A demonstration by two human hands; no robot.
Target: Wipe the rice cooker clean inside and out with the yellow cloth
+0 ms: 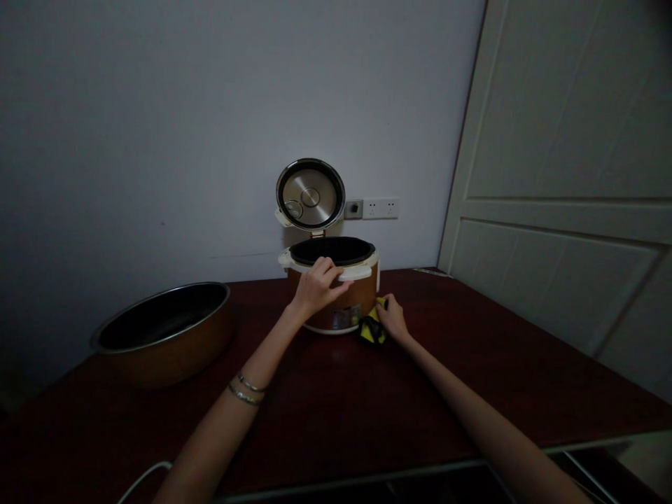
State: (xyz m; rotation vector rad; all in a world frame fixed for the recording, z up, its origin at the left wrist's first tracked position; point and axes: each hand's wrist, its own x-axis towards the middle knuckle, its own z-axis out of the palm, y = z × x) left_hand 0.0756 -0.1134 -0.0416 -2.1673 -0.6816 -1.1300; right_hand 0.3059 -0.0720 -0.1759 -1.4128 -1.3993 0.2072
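Observation:
A rice cooker point(325, 294) with an orange-brown body and white trim stands on the table, its lid point(311, 194) raised at the back. My left hand point(318, 285) grips the white front handle point(355, 273) at the rim, thumb below and fingers above. Bunched in my right hand point(393, 318) is a yellow and black cloth point(373, 329), which touches the lower right side of the cooker. To the left lies a wide round pot point(168, 357), orange-brown outside and dark inside.
The dark red table point(325, 420) runs back to a pale wall point(157, 140) with wall sockets point(381, 208) behind the cooker. A white panelled door point(556, 154) is on the right. A white cable point(144, 477) lies near the front left.

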